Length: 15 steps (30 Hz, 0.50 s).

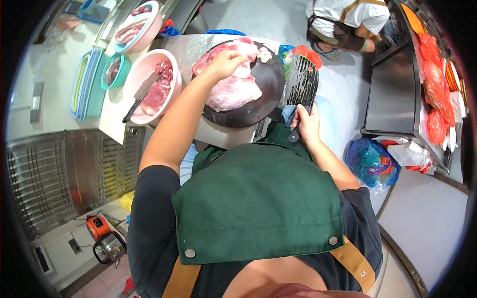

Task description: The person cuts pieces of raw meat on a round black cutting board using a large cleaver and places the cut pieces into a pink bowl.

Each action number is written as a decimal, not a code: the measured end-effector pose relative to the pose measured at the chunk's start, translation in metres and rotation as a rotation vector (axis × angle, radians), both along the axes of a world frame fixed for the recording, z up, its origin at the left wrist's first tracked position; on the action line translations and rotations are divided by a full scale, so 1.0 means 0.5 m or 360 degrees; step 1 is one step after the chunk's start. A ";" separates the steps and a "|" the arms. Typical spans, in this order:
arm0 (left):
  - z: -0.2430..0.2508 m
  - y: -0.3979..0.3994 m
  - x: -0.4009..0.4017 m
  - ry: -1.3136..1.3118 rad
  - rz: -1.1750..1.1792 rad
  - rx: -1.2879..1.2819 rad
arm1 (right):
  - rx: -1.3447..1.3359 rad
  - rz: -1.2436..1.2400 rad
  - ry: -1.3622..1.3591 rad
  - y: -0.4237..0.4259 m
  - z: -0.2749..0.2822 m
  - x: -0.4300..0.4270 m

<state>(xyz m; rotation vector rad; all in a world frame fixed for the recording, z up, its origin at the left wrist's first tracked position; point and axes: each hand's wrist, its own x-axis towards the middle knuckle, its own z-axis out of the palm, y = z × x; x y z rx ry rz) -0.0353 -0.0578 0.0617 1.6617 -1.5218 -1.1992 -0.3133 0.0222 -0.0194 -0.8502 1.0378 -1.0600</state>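
A large piece of raw meat (233,93) lies on a round dark chopping board (270,83) on the metal counter. My left hand (229,63) rests on its far part with bent fingers, gripping the meat. A small fatty scrap (264,55) sits near the board's far edge. To the right of the board, my right hand (309,123) holds a broad cleaver (302,80) by its dark handle. The cleaver's blade points away from me, and its face has dark streaks. Blue cloth (288,114) shows beside the right hand.
Left of the board, a pink bowl (177,80) holds meat, with a knife (143,93) lying across it. Beyond stand a teal tub (125,70) and a pink basin (149,37) with meat. A person (348,22) bends at the far right near a dark cabinet (393,100). A bagged bundle (370,162) lies on the floor.
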 end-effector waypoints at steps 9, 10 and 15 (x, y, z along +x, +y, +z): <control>-0.171 -0.204 -0.086 -0.1132 0.0010 -0.0321 | 0.0081 -0.0049 -0.0206 -0.008 -0.006 -0.017; -0.179 -0.205 -0.090 -0.1284 0.0025 -0.0488 | 0.0078 -0.0029 -0.0200 -0.009 -0.010 -0.019; -0.154 -0.192 -0.093 -0.1123 0.0144 -0.0466 | 0.0107 -0.0043 -0.0225 -0.015 -0.017 -0.024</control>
